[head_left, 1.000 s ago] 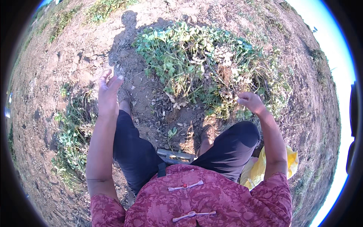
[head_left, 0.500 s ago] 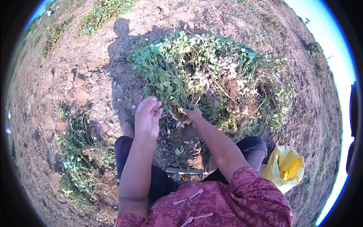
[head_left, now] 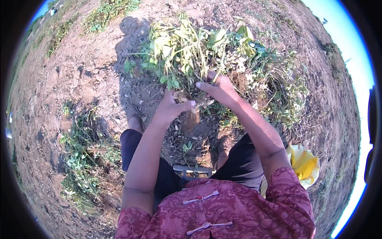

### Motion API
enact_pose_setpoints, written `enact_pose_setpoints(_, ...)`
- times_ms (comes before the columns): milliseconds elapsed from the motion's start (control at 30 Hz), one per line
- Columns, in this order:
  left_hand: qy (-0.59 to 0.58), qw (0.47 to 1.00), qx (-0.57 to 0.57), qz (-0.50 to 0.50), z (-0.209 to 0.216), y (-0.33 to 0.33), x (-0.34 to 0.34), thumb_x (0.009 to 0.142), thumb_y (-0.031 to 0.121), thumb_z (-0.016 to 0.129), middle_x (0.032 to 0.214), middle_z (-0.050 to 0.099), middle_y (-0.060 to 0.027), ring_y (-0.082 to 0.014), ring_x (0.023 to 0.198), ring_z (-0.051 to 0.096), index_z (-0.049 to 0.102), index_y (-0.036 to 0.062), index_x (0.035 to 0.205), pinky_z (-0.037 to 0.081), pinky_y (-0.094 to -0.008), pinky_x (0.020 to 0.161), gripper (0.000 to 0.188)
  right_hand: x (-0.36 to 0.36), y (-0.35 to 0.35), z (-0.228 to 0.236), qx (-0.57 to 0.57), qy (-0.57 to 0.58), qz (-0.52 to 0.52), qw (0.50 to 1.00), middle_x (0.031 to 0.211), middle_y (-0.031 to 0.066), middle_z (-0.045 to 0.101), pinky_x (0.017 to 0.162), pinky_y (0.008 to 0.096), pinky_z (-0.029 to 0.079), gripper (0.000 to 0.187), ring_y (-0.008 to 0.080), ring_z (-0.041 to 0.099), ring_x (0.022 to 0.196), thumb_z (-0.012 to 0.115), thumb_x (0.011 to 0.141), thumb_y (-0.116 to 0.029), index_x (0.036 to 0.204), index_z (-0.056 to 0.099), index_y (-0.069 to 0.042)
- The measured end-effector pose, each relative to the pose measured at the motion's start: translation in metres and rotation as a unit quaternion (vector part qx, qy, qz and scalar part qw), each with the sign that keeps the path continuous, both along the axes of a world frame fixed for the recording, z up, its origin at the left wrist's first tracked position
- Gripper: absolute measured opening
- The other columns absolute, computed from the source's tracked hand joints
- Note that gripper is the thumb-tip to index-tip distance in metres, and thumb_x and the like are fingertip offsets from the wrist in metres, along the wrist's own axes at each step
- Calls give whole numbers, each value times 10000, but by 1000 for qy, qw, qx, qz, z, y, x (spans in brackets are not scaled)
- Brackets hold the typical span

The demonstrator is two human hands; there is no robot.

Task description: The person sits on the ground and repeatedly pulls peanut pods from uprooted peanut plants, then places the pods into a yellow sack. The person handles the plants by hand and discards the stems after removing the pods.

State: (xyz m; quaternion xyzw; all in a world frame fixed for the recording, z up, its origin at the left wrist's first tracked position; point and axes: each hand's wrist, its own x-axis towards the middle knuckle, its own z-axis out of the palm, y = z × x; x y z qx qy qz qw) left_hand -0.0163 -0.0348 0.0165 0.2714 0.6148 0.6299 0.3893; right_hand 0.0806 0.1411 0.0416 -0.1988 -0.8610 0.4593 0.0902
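Observation:
A leafy peanut plant is lifted in front of me, its leaves pointing away and its root end toward me. My right hand grips its stems just above the roots, thumb on top. At the root end, my left hand is closed round some pale peanut pods, with its thumb laid across them. The left fingers are partly hidden under the pods. Behind and to the right lies a heap of pulled peanut plants, with clusters of pods and brown roots showing.
Another pile of pulled plants lies on the soil to my left. A yellow-and-white bag stands open beside my right leg. Between my legs is a low metal stool. Loose pods are scattered on the ground near my feet.
My right hand has raised a peanut plant from the heap and moved it up and away. My left hand, earlier raised and holding nothing, has come to the plant's pods.

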Motion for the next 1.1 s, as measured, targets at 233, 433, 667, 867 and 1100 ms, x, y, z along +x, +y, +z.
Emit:
enact_pose_setpoints(233, 95, 992, 11, -78, -23, 23, 15, 639, 250, 812, 1202, 486, -156, -238, 1105, 492, 276, -46, 1305, 404, -332, 927, 904, 16, -36, 25, 58, 3, 48, 997, 561, 86, 550, 526, 318, 440, 368, 161, 539, 528, 716, 740, -364, 804, 598, -21)
enact_pose_setpoints(433, 101, 995, -26, 8, -30, 23, 11, 720, 211, 738, 1059, 600, -132, -183, 936, 602, 463, -30, 1154, 489, -306, 797, 568, 19, -25, 13, -78, 40, 102, 991, 761, 78, 606, 640, 281, 473, 471, 116, 568, 683, 750, 733, -300, 1089, 581, -40)
enact_pose_setpoints(667, -360, 917, 173, 6, -9, 11, -5, 686, 27, 664, 951, 638, -141, -241, 834, 651, 545, -42, 1065, 551, -373, 756, 403, 25, 23, -2, -283, 189, -57, 938, 845, 7, 628, 684, 233, 474, 282, 83, 586, 744, 636, 857, -219, 1033, 594, -3)
enact_pose_setpoints(867, -212, 967, 116, 76, -15, 12, 0, 667, 10, 622, 898, 650, -149, -242, 772, 655, 583, -57, 983, 554, -362, 737, 325, 27, 9, -13, -203, 87, 12, 975, 838, -19, 597, 717, 226, 430, 240, 62, 526, 769, 641, 850, -272, 941, 643, -50)
enact_pose_setpoints(1100, -178, 971, 137, 86, -12, 13, 7, 706, -19, 624, 957, 636, -133, -211, 820, 645, 547, -51, 1065, 546, -332, 751, 369, 24, -5, -27, -184, 60, 88, 977, 873, 45, 619, 734, 255, 460, 418, 100, 552, 808, 692, 799, -309, 1047, 590, 11)
